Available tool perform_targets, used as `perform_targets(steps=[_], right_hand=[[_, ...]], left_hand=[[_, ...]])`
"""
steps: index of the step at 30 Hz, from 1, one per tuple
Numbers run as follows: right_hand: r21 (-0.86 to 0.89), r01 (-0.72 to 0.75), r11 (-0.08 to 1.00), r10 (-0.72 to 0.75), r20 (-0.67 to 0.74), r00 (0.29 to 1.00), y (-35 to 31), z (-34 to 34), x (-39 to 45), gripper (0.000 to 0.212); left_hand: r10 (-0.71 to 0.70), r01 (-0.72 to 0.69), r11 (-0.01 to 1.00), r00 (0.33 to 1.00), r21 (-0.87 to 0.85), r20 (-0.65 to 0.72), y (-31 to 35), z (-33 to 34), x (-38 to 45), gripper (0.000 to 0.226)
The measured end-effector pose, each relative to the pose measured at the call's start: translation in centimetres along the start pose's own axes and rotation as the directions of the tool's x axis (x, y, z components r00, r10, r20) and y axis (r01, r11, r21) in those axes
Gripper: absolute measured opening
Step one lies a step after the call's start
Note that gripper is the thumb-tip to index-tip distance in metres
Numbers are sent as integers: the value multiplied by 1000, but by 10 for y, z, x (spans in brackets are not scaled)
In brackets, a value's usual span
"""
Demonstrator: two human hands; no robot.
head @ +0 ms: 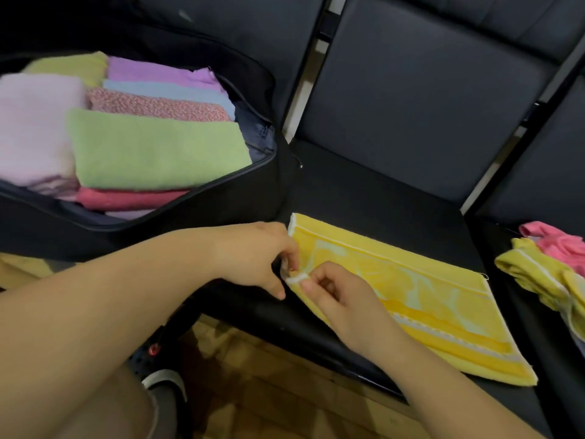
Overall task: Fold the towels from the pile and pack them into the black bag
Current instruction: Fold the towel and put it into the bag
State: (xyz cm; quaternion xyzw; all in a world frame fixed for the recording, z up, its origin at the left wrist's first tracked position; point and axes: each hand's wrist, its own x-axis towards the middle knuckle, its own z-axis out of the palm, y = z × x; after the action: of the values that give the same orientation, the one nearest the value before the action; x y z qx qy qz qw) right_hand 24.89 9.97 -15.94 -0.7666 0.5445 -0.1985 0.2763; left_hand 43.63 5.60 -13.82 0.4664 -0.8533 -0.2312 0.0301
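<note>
From my head camera, the yellow towel (411,296) lies flat on the black bench (364,191), lower centre to right of the frame. My left hand (262,258) and right hand (335,296) both pinch its white left edge. The open black bag (221,198), upper left, holds folded towels (152,147). The unfolded pile (547,270) sits at the right edge.
</note>
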Motion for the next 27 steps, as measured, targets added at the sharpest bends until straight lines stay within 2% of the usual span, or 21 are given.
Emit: perform_targets(steps=[2,4,7,10,15,17,19,20,22,25,26,27], right_hand=[[286,-123,950,124,14,992,-3,-6,-3,23],[560,-204,803,206,59,977,-5,-16,-8,27],[770,-250,587,289,89,953,-6,-41,-15,41],[814,-238,529,341,53,938,3,-74,-26,40],[841,-130,525,287,-31,957,31,-122,-54,37],[851,-95,517,324,-91,942,45,-134,-65,38],[862,-82,500,391,-140,910,60,-142,-74,39],[872,-76,484,415,-153,897,64,-146,-78,41],[888,-44,458,454,-192,870,70,-156,-84,43],[909,25,416,519,-260,814,78,-171,-94,32],[917,48,396,549,-278,788,83,-175,-96,28],[921,64,383,587,-296,754,89,-179,-98,26]], left_hand=[[-11,11,1000,994,3,-111,-1,-1,2,46],[-34,31,999,986,-17,-165,0,-4,5,49],[-45,35,997,986,-63,-163,6,-16,12,41],[-10,-7,989,993,-150,-114,16,-32,20,31],[20,-53,956,993,-288,-117,27,-48,38,23],[38,-88,885,993,-457,-116,37,-46,49,37],[42,-144,801,982,-582,-186,49,-39,64,58],[27,-185,764,967,-618,-255,58,-34,72,58],[-38,-262,654,926,-710,-376,79,-22,87,37],[-169,-300,449,896,-841,-410,110,-4,108,19],[-176,-290,438,900,-851,-398,118,2,114,18],[-164,-251,472,917,-845,-364,122,9,119,23]])
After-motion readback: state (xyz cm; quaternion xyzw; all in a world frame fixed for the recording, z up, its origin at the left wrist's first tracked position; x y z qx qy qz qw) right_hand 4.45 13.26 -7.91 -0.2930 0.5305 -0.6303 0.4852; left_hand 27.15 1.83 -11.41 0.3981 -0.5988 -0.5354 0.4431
